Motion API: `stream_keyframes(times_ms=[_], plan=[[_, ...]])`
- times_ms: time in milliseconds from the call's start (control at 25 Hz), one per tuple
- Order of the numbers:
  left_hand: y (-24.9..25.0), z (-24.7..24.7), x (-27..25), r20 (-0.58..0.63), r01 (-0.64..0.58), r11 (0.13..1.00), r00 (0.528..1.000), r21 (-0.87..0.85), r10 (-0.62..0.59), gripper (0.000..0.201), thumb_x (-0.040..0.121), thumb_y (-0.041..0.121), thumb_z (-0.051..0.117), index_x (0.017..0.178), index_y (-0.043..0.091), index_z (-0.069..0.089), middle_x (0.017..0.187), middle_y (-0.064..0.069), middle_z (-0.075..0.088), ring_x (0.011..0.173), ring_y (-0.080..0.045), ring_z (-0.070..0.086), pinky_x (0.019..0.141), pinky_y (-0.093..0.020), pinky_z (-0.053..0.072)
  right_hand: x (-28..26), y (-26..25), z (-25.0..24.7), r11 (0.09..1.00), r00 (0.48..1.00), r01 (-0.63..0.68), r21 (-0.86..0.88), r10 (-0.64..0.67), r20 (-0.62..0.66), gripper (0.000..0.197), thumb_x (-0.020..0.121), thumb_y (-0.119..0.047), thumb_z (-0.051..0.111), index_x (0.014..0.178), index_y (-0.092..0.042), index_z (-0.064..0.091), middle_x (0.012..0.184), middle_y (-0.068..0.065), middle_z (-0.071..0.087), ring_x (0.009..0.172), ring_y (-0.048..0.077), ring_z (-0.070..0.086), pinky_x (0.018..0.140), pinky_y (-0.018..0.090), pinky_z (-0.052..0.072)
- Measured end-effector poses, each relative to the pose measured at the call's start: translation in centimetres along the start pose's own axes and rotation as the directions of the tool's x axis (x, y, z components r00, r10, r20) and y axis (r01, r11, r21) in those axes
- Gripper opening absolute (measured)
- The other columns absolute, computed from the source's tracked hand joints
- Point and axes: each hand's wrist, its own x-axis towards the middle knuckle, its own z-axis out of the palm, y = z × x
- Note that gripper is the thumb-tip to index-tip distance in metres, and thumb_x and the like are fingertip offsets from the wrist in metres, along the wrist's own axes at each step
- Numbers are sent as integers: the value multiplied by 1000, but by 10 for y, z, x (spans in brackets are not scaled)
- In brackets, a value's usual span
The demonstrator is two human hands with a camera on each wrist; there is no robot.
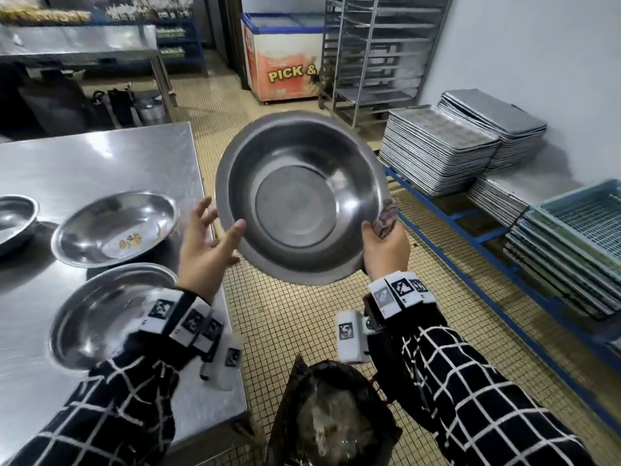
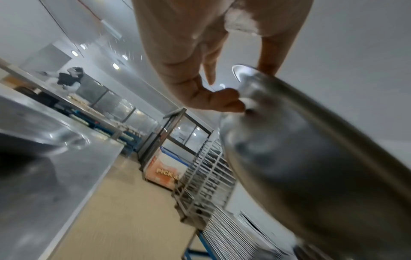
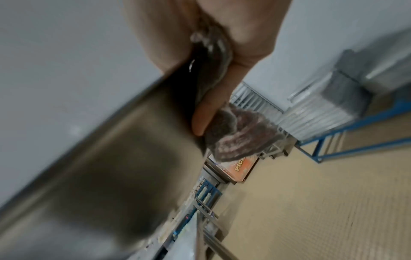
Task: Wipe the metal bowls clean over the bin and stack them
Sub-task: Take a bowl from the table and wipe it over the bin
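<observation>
I hold a large metal bowl [image 1: 299, 196] in the air, tilted so its empty inside faces me, above a black-bagged bin [image 1: 332, 415] on the floor. My right hand [image 1: 376, 230] grips the bowl's right rim together with a brownish cloth [image 1: 386, 213]. In the right wrist view the cloth [image 3: 240, 140] is bunched between my fingers and the bowl [image 3: 111, 167]. My left hand [image 1: 221, 216] is at the left rim with fingers spread, its thumb touching the rim. Three more bowls sit on the steel table: one with yellow scraps [image 1: 114, 227], one nearer me [image 1: 107, 314], one at the left edge [image 1: 13, 220].
The steel table [image 1: 100, 156] fills the left. On the right stand stacked baking trays [image 1: 437, 153] on a blue frame and pale plastic crates [image 1: 584, 223]. A tray trolley [image 1: 379, 55] and a chest freezer [image 1: 282, 68] are further back. Tiled floor runs between.
</observation>
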Motion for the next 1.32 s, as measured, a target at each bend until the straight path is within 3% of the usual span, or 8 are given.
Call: stream_keyframes(times_ms=[280,520,600,720,880,1000,1120,1320], plan=[[1,46,-13,-47,181,969,981,-167,-191,27,86,14,66,111,14,55,102,-5,67,95,-24,67,79,-40,57,-23,-16,19,991,1000,21,135,-21,-3,27,93,-33,56,113,-15,56,89,-10,57,81,8,55,79,25,47],[7,4,18,-86,137,985,988,101,-129,20,78,10,54,90,26,54,80,-1,60,79,-25,61,79,-53,55,-25,-5,16,975,975,207,-87,-198,102,26,94,-20,54,118,-12,52,97,-5,62,83,3,60,63,6,47],[10,-4,19,-11,89,970,996,224,-89,16,73,14,52,83,26,54,72,0,56,70,-20,56,68,-43,53,-18,-5,25,894,902,404,-195,-353,250,24,91,-16,57,115,-10,56,103,-3,60,91,7,58,80,15,48],[17,-5,18,47,59,962,996,268,-74,12,69,16,51,78,24,51,61,1,50,56,-17,47,53,-30,40,-25,8,45,600,637,710,-369,-324,699,32,88,-25,55,117,-11,59,121,6,55,112,25,52,98,34,42],[30,-7,18,70,-17,917,997,399,-12,27,84,6,50,98,29,52,75,6,57,67,-11,53,60,-29,44,-58,39,49,435,428,850,-296,-243,871,67,91,-61,13,142,-26,38,145,0,43,132,20,38,109,36,32],[35,-16,16,138,-83,886,990,457,21,30,85,2,51,102,27,53,79,4,60,69,-9,54,58,-20,44,-38,42,34,201,463,884,-422,-243,852,66,91,-54,8,144,-25,35,147,-1,40,138,18,30,116,38,15],[34,-16,12,99,-64,902,995,426,23,24,85,1,50,99,20,53,75,3,58,63,-7,53,52,-14,42,1,30,26,-76,622,762,-643,-191,759,63,95,-46,4,149,-18,20,153,2,28,143,22,17,115,48,4],[27,-11,18,-53,-17,943,998,333,37,20,82,2,49,95,14,57,69,2,54,59,-11,47,54,-23,40,-39,30,44,348,723,677,-649,-150,674,60,96,-48,6,148,-24,25,153,-1,28,145,20,8,117,47,-1]])
